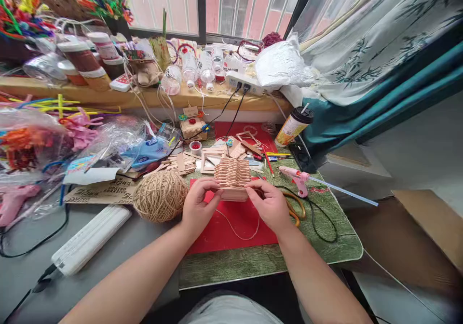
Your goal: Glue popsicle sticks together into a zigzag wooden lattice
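Observation:
A small wooden stick model (pixel 232 174) with a ridged, stacked top is held just above a red sheet (pixel 231 232). My left hand (pixel 201 206) grips its left side between thumb and fingers. On its right side, my right hand (pixel 268 203) pinches the lower edge with thumb and forefinger. A thin string (pixel 238 235) curves over the red sheet below the model. Left of my left hand sits a ball of twine (pixel 159 196). Behind the model lie wooden frames (pixel 211 161) and loose sticks (pixel 181 164).
A pink glue gun (pixel 298 179) with a long clear glue stick lies at the right, near a dark cable (pixel 331 222). A drink cup (pixel 293 126) stands behind it. At left are a white power strip (pixel 90 239) and plastic bags. Bottles (pixel 190 68) line the sill.

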Tool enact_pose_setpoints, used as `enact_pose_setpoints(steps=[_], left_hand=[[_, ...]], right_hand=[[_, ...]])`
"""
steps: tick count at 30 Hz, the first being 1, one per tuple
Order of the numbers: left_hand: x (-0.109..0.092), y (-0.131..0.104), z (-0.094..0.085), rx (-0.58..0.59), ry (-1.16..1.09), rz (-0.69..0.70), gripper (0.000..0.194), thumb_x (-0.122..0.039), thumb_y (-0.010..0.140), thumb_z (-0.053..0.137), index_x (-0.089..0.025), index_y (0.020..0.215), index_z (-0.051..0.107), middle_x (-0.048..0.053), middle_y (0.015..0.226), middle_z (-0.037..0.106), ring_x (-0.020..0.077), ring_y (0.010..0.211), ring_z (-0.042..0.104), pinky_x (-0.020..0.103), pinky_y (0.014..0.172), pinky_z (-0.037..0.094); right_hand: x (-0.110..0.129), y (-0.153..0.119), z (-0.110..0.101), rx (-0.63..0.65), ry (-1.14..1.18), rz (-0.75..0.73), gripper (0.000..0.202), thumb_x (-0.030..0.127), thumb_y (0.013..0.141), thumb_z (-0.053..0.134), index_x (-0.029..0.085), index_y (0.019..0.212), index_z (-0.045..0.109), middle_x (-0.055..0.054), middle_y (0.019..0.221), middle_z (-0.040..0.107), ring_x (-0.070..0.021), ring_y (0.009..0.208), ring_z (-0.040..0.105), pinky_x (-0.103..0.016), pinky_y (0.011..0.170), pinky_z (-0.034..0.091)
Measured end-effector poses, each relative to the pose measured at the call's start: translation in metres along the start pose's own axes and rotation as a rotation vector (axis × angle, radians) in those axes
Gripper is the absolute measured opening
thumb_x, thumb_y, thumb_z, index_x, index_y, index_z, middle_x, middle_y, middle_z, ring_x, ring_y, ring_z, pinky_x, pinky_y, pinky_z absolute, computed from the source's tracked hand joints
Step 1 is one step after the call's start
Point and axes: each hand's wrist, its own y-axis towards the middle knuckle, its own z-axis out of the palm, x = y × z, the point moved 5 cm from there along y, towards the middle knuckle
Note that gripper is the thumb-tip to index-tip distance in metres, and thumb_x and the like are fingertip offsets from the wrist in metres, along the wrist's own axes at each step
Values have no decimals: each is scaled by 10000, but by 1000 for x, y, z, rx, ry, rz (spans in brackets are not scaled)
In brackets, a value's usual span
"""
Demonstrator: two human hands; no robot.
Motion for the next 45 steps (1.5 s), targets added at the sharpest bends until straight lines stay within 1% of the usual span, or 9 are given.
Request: enact_pose_setpoints(steps=[4, 7, 12, 16, 22, 26, 34, 40, 45], left_hand=[[-7, 1, 4, 57, 5, 36, 121, -168, 995, 748, -239, 1078, 696, 66, 1080, 730, 194, 1055, 734, 345, 920, 653], [-11, 1, 5, 86, 13, 59, 150, -152, 977, 767, -243, 1079, 706, 48, 1059, 738, 171, 1001, 730, 310, 883, 646], [-7, 1, 4, 85, 13, 36, 170, -166, 990, 754, -232, 1129, 684, 51, 1058, 721, 154, 936, 717, 303, 852, 644], [-7, 4, 2, 87, 22, 28, 159, -179, 982, 770, -226, 1119, 702, 46, 1036, 721, 154, 929, 718, 302, 856, 639], [-14, 10, 1, 97, 29, 29, 98, -184, 979, 774, -221, 1066, 751, 43, 992, 760, 164, 923, 742, 287, 827, 638], [-14, 10, 1, 91, 28, 27, 118, -199, 975, 783, -218, 1089, 759, 40, 984, 758, 154, 886, 739, 275, 804, 638], [-15, 11, 0, 102, 41, 31, 100, -176, 970, 782, -239, 1044, 806, 39, 978, 770, 167, 959, 741, 278, 872, 632], [-16, 11, 1, 112, 38, 21, 90, -155, 975, 768, -233, 1013, 793, 30, 947, 767, 153, 922, 732, 260, 848, 623], [-14, 10, 1, 116, 39, 20, 87, -154, 981, 750, -228, 1005, 788, 38, 943, 763, 158, 907, 731, 271, 827, 625]], right_hand=[[6, 5, -14, 26, -82, -70, 129, 359, 1007, 747, 255, 986, 822, -46, 944, 772, -222, 889, 723, -363, 824, 594], [16, 7, -18, 83, -148, -164, 113, 326, 1026, 736, 266, 1023, 832, -36, 898, 741, -201, 805, 678, -350, 737, 555], [40, 11, -11, 186, -183, -317, 150, 236, 1046, 709, 275, 1119, 834, -29, 905, 707, -171, 757, 643, -341, 727, 539], [52, 17, -1, 261, -236, -369, 168, 231, 1054, 693, 263, 1147, 830, -33, 893, 682, -177, 768, 647, -339, 718, 536], [52, 20, 1, 279, -299, -367, 170, 209, 1052, 681, 253, 1124, 828, -34, 896, 683, -180, 789, 668, -335, 735, 545], [52, 19, 1, 299, -317, -369, 173, 203, 1047, 683, 260, 1128, 826, -36, 911, 699, -185, 810, 684, -331, 747, 553], [58, 20, 2, 301, -356, -371, 163, 197, 1052, 660, 258, 1096, 805, -48, 931, 751, -207, 868, 722, -352, 791, 578], [52, 15, -10, 192, -357, -346, 122, 229, 1055, 665, 269, 1078, 779, -50, 967, 765, -219, 893, 717, -382, 826, 578], [27, 9, -24, 75, -294, -187, 93, 283, 1037, 694, 255, 1015, 780, -38, 928, 722, -204, 841, 687, -347, 746, 549]])
